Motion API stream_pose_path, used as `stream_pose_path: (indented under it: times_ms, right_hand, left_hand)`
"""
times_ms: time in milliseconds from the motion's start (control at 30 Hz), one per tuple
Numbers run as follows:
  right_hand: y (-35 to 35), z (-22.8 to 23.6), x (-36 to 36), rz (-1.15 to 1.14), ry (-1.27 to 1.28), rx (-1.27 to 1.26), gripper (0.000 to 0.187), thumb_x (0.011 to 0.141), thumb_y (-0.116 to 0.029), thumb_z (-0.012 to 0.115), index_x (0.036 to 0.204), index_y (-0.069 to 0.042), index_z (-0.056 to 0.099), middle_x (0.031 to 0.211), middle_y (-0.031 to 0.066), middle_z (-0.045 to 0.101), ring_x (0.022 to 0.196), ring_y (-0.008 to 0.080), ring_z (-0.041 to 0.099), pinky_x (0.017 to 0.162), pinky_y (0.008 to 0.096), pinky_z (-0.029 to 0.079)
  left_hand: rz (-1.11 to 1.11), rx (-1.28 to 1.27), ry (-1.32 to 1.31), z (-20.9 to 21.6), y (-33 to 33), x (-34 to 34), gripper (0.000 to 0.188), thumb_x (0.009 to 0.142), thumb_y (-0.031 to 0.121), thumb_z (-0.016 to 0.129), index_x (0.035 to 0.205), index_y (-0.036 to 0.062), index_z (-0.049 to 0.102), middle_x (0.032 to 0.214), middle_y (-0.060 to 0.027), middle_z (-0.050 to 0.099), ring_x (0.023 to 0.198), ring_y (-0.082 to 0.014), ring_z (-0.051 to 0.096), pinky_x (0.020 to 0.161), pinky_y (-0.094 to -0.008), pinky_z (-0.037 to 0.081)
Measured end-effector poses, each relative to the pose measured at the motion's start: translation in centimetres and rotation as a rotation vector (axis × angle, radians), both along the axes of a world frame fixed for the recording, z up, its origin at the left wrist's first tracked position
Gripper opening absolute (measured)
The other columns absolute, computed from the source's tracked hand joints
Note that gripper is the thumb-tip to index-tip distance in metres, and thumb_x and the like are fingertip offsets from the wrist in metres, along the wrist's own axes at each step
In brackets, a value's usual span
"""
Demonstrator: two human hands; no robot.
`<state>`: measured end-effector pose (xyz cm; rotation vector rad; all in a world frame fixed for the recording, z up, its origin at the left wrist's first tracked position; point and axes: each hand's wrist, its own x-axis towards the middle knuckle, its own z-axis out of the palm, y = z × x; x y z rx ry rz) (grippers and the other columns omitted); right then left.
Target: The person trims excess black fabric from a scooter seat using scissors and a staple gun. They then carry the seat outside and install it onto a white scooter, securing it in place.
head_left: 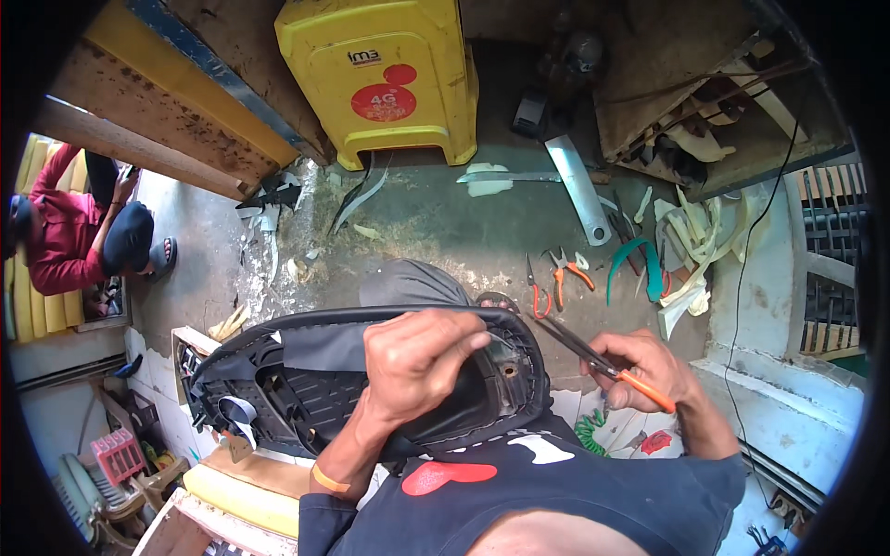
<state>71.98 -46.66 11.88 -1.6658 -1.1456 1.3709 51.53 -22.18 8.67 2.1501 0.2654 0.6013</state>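
An upturned black motorcycle seat lies across my lap, its ribbed plastic underside facing up and a black cover folded over its rim. Above its right half, my left hand is closed, thumb and fingers pinched together near the far edge; what they pinch is too small to make out. My right hand grips scissors with long dark blades and an orange handle. Their tips point up and left, close to the right end of the seat.
On the floor ahead lie orange-handled pliers, another orange-handled tool, a metal strip, a green band and pale scraps. A yellow plastic stool stands beyond. At far left sits another person.
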Motion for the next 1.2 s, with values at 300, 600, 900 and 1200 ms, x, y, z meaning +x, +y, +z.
stream_pose_path:
  times_ms: [300,600,900,1200]
  right_hand:
    - [1.9,0.6,0.9,0.212,0.124,-0.284,0.059,0.103,-0.061,0.048,0.113,-0.006,0.065,0.062,0.0038,0.054,0.055,0.0168,0.059,0.054,0.0353,0.046]
    - [1.1,-1.7,0.9,0.16,0.43,-0.239,0.067,0.1,-0.067,0.049,0.111,-0.001,0.063,0.066,-0.002,0.051,0.054,0.0087,0.052,0.047,0.027,0.041]
    - [3.2,-1.1,-0.3,0.053,0.512,-0.279,0.053,0.103,-0.055,0.054,0.106,-0.003,0.063,0.066,-0.003,0.05,0.054,0.0071,0.048,0.047,0.0262,0.038]
    - [4.6,0.7,-0.1,0.21,0.095,-0.381,0.04,0.103,-0.04,0.059,0.088,-0.004,0.063,0.061,-0.0014,0.045,0.057,0.0086,0.041,0.053,0.0316,0.035]
  left_hand:
    - [0.132,-0.289,0.018,-0.1,-1.2,-0.2,0.008,0.081,-0.002,0.078,0.088,-0.0017,0.076,0.079,-0.0092,0.073,0.072,-0.0184,0.068,0.067,-0.0296,0.052]
    - [-0.005,-0.257,-0.105,-0.6,-1.1,-0.7,0.011,0.075,0.0,0.082,0.085,0.0002,0.077,0.081,-0.0094,0.075,0.075,-0.0212,0.072,0.07,-0.032,0.054]
    - [-0.069,-0.122,-0.231,-1.1,-1.6,-1.1,0.02,0.067,0.002,0.087,0.085,0.0044,0.079,0.077,-0.0061,0.074,0.069,-0.019,0.069,0.066,-0.031,0.052]
    - [0.099,-0.265,-0.29,-3.2,-4.1,-2.4,0.024,0.065,-0.001,0.088,0.088,0.0043,0.079,0.079,-0.006,0.074,0.071,-0.0186,0.066,0.066,-0.0308,0.052]
